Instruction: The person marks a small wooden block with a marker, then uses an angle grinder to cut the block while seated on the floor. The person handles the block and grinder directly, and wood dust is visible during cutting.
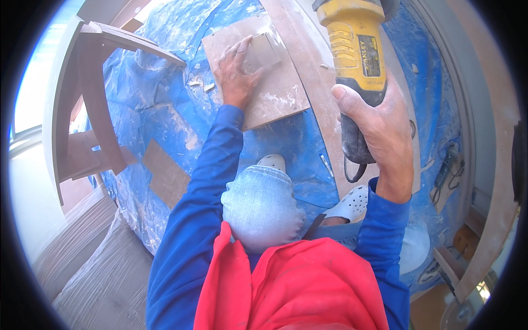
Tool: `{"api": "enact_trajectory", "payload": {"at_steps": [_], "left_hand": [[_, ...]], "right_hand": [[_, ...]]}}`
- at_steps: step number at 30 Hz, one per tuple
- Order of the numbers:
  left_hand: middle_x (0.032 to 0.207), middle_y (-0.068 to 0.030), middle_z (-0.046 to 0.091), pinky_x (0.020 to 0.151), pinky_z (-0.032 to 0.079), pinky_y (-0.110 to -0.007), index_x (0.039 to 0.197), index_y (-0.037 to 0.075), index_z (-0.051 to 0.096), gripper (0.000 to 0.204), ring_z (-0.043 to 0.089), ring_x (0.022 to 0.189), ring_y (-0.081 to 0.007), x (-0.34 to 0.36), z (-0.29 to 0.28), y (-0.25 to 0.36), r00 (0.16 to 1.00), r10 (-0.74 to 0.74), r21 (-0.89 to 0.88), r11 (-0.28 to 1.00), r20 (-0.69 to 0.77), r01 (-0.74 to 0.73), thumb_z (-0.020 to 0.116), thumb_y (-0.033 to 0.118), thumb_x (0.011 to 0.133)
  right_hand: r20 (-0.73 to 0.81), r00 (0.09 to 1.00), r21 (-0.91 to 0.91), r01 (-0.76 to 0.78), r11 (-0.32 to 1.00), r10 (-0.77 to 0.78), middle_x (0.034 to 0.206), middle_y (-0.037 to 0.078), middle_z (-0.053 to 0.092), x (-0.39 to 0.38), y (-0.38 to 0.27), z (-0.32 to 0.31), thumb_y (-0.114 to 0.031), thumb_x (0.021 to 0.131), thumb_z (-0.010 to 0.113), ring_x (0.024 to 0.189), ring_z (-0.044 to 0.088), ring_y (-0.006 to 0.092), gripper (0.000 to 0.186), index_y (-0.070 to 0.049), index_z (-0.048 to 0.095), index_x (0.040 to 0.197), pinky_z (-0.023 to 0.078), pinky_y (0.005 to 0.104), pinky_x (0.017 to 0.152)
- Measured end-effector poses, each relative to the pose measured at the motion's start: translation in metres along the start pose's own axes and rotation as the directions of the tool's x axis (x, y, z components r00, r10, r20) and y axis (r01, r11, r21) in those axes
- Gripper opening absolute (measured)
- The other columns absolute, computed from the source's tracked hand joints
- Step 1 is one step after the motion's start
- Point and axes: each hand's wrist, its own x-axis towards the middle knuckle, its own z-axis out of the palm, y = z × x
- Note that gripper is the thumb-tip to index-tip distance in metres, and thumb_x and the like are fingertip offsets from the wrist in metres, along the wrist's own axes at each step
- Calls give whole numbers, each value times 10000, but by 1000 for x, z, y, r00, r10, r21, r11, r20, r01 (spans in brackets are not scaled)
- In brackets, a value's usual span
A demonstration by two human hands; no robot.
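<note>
My right hand [385, 124] is wrapped round the black rear handle of a yellow and black angle grinder [345, 52], raised at the upper right. The front end of the grinder is mostly cut off by the top edge of the view. My left hand [236, 74] lies with fingers spread on a dusty tan board [278, 99], holding nothing. Beside its thumb and index finger, a thin square piece [267, 52] rests on the board. White dust and smears mark the board's surface.
A dusty blue sheet [275, 140] covers the floor. A long tan plank [324, 126] runs past the board's right side. Wooden frame parts [91, 93] stand at left, above wrapped panels [107, 269]. A flat offcut [165, 173] lies near my left arm; a corded tool [448, 170] lies right.
</note>
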Motion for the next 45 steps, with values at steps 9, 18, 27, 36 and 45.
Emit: {"api": "enact_trajectory", "payload": {"at_steps": [9, 18, 27, 36, 45], "left_hand": [[1558, -128, 611, 1289, 288, -521, 1609, 248, 563, 920, 454, 1517, -376, 3, 1, 1, 999, -33, -49, 998, 42, 35, 954, 436, 798], [1403, -132, 687, 1209, 393, -513, 1303, 48, 699, 705, 586, 1376, -345, -35, -32, 11, 994, -81, -30, 996, 79, 83, 960, 451, 787], [1355, -115, 701, 1178, 439, -511, 1461, 114, 668, 634, 591, 1338, -355, 0, -28, -9, 972, 172, -108, 982, 162, -156, 867, 279, 882], [1338, -174, 686, 1154, 468, -469, 1425, 99, 709, 580, 603, 1296, -360, 0, -3, 15, 993, 70, -176, 983, 97, -53, 848, 230, 878], [1253, -183, 681, 1062, 494, -464, 1188, 22, 757, 474, 615, 1243, -390, 18, 7, -32, 963, 260, -304, 925, 63, -230, 883, 282, 813]], "right_hand": [[-20, 999, -38, -28, 999, 27, 1102, 157, 766, -10, 17, -17, -344, 842, 870, 954, 738, 198, 659, 70, 646, 1302, 586, 337, 883], [52, 996, -13, -71, 997, 72, 1120, 147, 749, -18, 29, -20, -289, 841, 882, 967, 730, 192, 659, 65, 619, 1331, 583, 327, 888], [107, 994, 231, -4, 973, -21, 1145, 121, 710, -26, 65, 11, -162, 835, 905, 1017, 712, 181, 618, 33, 581, 1324, 587, 313, 909], [138, 987, 42, -85, 995, 79, 1097, 148, 762, -10, 94, 56, -200, 807, 905, 975, 744, 207, 563, 45, 644, 1242, 607, 359, 871], [171, 985, -78, -2, 997, 15, 1066, 221, 732, 11, 115, 107, -279, 787, 926, 965, 751, 371, 617, 48, 626, 1216, 596, 424, 850]]}}
